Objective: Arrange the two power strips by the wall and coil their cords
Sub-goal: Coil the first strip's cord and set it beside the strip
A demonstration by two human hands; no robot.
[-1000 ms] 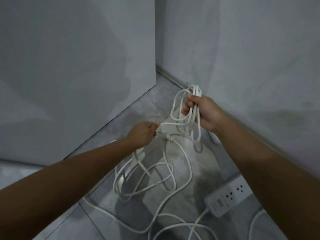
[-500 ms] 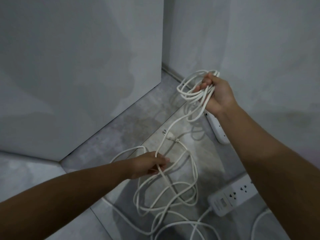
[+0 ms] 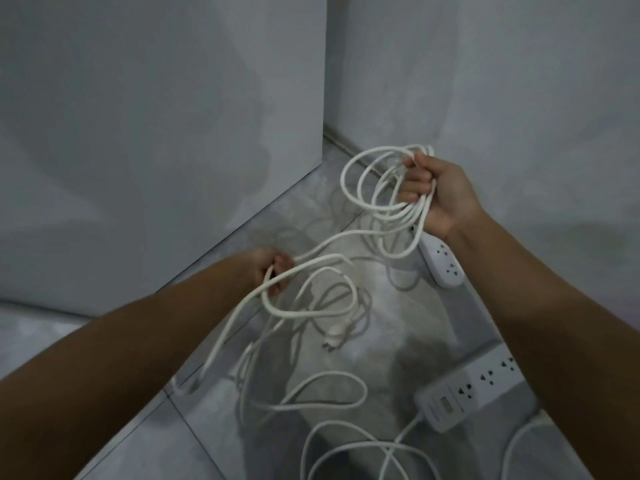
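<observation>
My right hand [image 3: 440, 195] grips a bundle of white cord loops [image 3: 377, 188], held up in the air near the right wall. From it the white cord runs down-left to my left hand [image 3: 273, 271], which is closed around a slack length of it. Below that hand the cord hangs in loose loops, with its plug [image 3: 334, 339] dangling just above the floor. One white power strip [image 3: 443, 263] lies by the right wall under my right wrist. A second white power strip [image 3: 474, 389] lies nearer, partly hidden by my right forearm, its own cord [image 3: 367, 448] sprawled on the floor.
A grey panel [image 3: 156, 133] stands on the left and a grey wall [image 3: 502, 81] on the right, meeting in a narrow corner at the back. The floor [image 3: 145, 445] is grey tile with a seam running diagonally.
My left hand has lifted the slack cord up from near the floor, and the plug now hangs below it. My right hand holds the loops at about the same height.
</observation>
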